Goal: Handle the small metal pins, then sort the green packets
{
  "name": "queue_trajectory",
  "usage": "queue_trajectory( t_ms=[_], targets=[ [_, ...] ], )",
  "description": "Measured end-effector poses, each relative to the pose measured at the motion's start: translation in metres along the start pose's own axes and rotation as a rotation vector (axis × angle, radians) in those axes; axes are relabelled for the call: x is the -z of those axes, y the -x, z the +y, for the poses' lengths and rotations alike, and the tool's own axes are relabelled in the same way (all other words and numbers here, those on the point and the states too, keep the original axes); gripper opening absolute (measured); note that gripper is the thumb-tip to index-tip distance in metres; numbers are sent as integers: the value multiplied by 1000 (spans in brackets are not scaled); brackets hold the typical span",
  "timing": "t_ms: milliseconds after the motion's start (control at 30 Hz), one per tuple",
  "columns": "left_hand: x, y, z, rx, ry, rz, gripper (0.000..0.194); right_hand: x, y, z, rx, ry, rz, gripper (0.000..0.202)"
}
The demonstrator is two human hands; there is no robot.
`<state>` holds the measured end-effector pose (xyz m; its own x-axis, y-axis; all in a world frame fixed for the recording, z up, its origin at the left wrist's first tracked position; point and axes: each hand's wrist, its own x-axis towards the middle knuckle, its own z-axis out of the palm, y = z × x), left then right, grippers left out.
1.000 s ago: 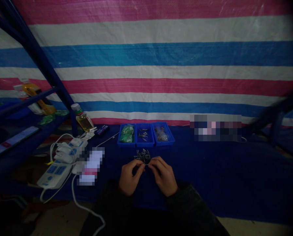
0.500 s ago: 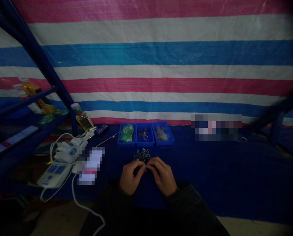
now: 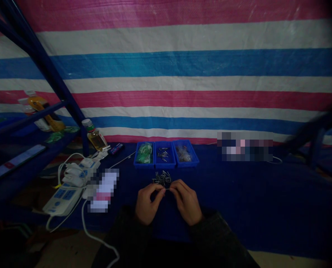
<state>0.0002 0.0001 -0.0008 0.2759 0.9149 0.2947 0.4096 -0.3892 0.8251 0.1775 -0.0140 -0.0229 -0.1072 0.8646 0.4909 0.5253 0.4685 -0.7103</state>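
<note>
My left hand (image 3: 149, 203) and my right hand (image 3: 187, 202) face each other low in the centre, each with thumb and finger pinched. Between the fingertips spans a thin, small pin-like piece (image 3: 167, 189), gripped at both ends. Just beyond the hands lies a loose pile of dark metal pins (image 3: 162, 178) on the blue table. Behind it three blue trays stand side by side: the left tray (image 3: 144, 166) holds green and clear plastic packets, the middle tray (image 3: 165, 165) some metal pins, the right tray (image 3: 188, 164) small clear items.
To the left are a white power strip (image 3: 61, 199) with plugs and cables, a blurred-out phone (image 3: 104, 191), a bottle (image 3: 95, 137) and a small dark blue box (image 3: 116, 149). A blue metal frame (image 3: 52, 80) rises there. A pixelated object (image 3: 245, 146) sits at the back right.
My fingertips have moved slightly apart, and the thin piece between them shows more clearly. The whole view has shifted slightly, with the table objects a little lower in the picture.
</note>
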Motion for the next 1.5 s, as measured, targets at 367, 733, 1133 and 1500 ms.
queue_trajectory(
  t_ms=[367, 733, 1133, 1500],
  targets=[
    [2, -1, 2, 24, 50, 81, 15, 0, 2, 6, 2, -13, 56, 14],
    [4, -1, -1, 44, 71, 134, 16, 16, -69, 4, -47, 215, 228, 17],
    [3, 1, 6, 44, 73, 129, 16, 12, -11, 30, -100, 237, 103, 17],
    [2, -1, 3, 47, 79, 119, 17, 1, 0, 30, -102, 364, -95, 51]
  ],
)
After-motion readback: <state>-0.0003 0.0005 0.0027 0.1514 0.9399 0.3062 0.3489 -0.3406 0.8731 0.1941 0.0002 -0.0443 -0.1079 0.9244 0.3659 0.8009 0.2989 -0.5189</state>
